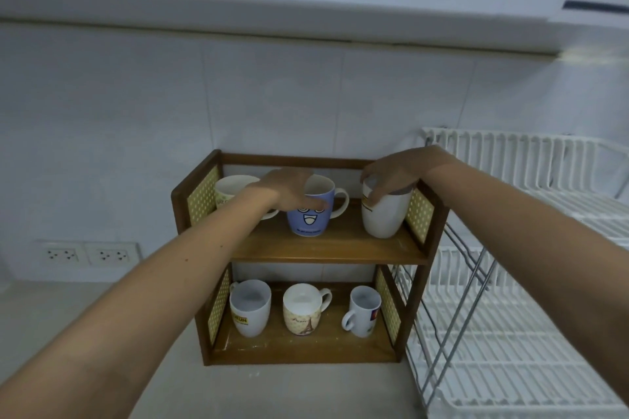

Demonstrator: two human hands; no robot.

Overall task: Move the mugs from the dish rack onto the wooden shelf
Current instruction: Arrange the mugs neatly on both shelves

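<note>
A two-tier wooden shelf (pixel 326 248) stands on the counter against the wall. On its top board, my left hand (pixel 292 190) grips the rim of a blue mug (pixel 309 218) with a cartoon face. My right hand (pixel 391 177) holds a white mug (pixel 384 218) from above at the right end, and it leans slightly. A cream mug (pixel 229 190) stands at the top left. On the lower board stand a white mug with a yellow label (pixel 250 309), a cream Eiffel-tower mug (pixel 303 313) and a small white mug (pixel 362 315). No mugs show in the white dish rack (pixel 517 282).
The dish rack stands right of the shelf, touching its side, with grey metal legs (pixel 459 309) crossing. Two wall sockets (pixel 88 253) sit at the left above the grey counter (pixel 68 316). An overhead cabinet edge (pixel 272 10) runs along the top.
</note>
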